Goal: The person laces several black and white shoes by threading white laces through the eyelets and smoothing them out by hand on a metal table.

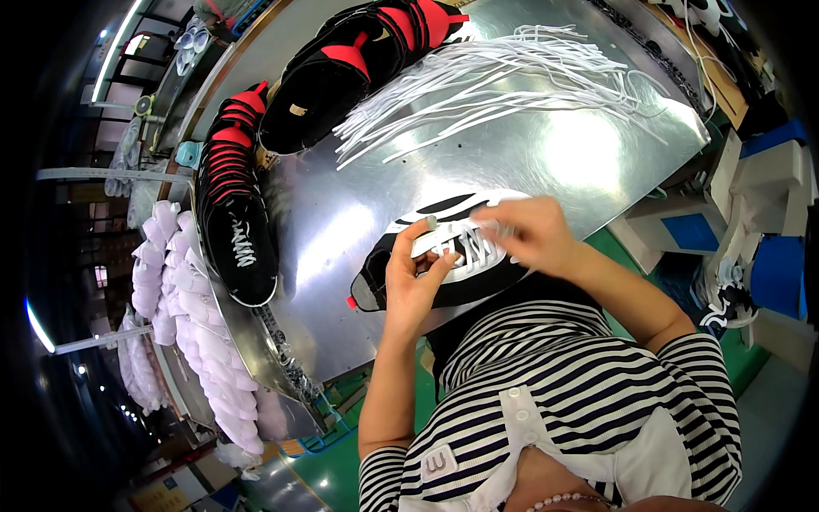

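Observation:
A black and white shoe (444,294) lies on the metal table in front of me, its heel with a small red tab to the left. White laces (482,254) cross its opening. My left hand (411,275) is closed in a pinch at the shoe's collar, with the white tongue (426,242) between thumb and fingers. Over the laced part, my right hand (542,237) is curled, its fingertips blurred by motion around a white lace. The fingers partly cover the laces, and the right hand hides some of the toe side.
Loose white shoelaces (486,81) lie spread across the far part of the metal table (324,230). Rows of black shoes with red parts, one row at the left (235,218) and another behind (341,72), line the edge. White padded pieces (205,341) hang beyond the left side.

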{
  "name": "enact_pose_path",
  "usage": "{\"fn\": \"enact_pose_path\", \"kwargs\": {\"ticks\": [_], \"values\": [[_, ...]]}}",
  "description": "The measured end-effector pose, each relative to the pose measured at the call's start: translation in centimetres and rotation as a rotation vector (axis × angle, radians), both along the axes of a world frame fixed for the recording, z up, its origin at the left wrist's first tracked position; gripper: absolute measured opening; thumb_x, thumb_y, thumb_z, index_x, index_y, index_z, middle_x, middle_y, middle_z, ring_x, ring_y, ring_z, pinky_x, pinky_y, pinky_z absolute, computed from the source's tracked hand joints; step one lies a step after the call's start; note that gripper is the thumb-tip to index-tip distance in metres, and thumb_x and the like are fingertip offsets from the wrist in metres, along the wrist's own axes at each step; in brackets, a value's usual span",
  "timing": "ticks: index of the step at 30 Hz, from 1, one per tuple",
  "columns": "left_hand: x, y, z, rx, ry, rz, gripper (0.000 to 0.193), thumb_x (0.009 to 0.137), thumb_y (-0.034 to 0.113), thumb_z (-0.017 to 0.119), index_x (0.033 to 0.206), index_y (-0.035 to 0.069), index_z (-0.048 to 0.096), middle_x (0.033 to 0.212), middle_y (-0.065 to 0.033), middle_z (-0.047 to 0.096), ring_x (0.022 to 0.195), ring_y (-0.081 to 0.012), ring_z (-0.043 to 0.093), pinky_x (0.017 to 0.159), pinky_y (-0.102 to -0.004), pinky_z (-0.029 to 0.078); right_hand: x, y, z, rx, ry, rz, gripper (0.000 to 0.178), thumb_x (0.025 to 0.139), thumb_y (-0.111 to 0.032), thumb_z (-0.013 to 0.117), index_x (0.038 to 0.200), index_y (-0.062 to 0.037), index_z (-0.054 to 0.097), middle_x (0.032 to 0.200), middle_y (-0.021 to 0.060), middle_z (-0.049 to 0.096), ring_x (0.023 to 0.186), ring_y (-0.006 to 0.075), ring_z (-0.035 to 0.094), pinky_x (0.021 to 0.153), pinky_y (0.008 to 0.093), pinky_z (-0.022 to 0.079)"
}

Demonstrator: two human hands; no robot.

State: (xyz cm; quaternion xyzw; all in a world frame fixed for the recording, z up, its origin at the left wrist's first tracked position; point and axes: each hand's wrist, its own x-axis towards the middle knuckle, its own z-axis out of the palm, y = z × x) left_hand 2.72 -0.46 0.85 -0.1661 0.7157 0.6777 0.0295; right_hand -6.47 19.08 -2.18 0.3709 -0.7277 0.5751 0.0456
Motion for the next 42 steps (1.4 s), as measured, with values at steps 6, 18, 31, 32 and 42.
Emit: {"fn": "enact_pose_path", "kwargs": {"ticks": [6, 18, 31, 32, 42], "values": [[-0.5, 0.5, 0.4, 0.002, -0.055, -0.041, 0.044, 0.087, -0.005, 0.065, 0.127, 0.000, 0.050, 0.103, -0.0076, 0.065, 0.092, -0.0119, 0.063, 0.084, -0.0270, 0.052, 0.9, -2.2, -0.7, 0.149, 0.298, -0.028, 0.030, 0.066, -0.003, 0.072, 0.093, -0.0133, 0.068, 0.069, -0.0001, 0.059, 0.057, 0.0200, 0.060, 0.049, 0.0324, 0.044], [-3.1, 0.4, -0.8, -0.044, 0.022, 0.026, 0.034, 0.100, 0.017, 0.053, 0.131, 0.003, 0.051, 0.091, -0.0086, 0.067, 0.081, -0.0129, 0.063, 0.075, -0.0279, 0.051, 3.9, -1.6, 0.4, 0.019, 0.122, 0.100, 0.018, 0.076, -0.009, 0.073, 0.093, -0.0113, 0.070, 0.071, 0.0028, 0.062, 0.055, 0.0201, 0.060, 0.048, 0.0305, 0.046], [2.6, 1.4, 0.9, -0.827, 0.327, -0.110, 0.021, 0.087, 0.006, 0.069, 0.104, -0.003, 0.061, 0.089, -0.0186, 0.066, 0.076, -0.0350, 0.066, 0.067, -0.0377, 0.051, 4.6, -0.7, 0.3, 0.275, -0.809, 0.042, 0.027, 0.083, -0.028, 0.075, 0.095, -0.0037, 0.072, 0.072, 0.0056, 0.067, 0.063, 0.0115, 0.060, 0.060, 0.0277, 0.046], [2.5, 1.3, 1.0, -0.798, 0.289, -0.107, 0.020, 0.087, 0.006, 0.068, 0.104, -0.002, 0.061, 0.089, -0.0186, 0.066, 0.076, -0.0349, 0.066, 0.067, -0.0375, 0.051, 4.7, -0.9, 0.4, 0.227, -0.826, 0.030, 0.024, 0.084, -0.024, 0.075, 0.094, -0.0024, 0.071, 0.073, 0.0031, 0.066, 0.065, 0.0089, 0.058, 0.061, 0.0258, 0.046], [2.0, 1.0, 0.8, -0.685, 0.191, -0.094, 0.024, 0.084, 0.016, 0.073, 0.100, 0.001, 0.061, 0.090, -0.0177, 0.067, 0.077, -0.0331, 0.066, 0.068, -0.0371, 0.050, 3.7, -2.9, 0.2, 0.062, -0.759, -0.032, 0.017, 0.089, -0.016, 0.071, 0.093, 0.0003, 0.067, 0.079, -0.0021, 0.063, 0.075, 0.0033, 0.052, 0.065, 0.0207, 0.043]]}}
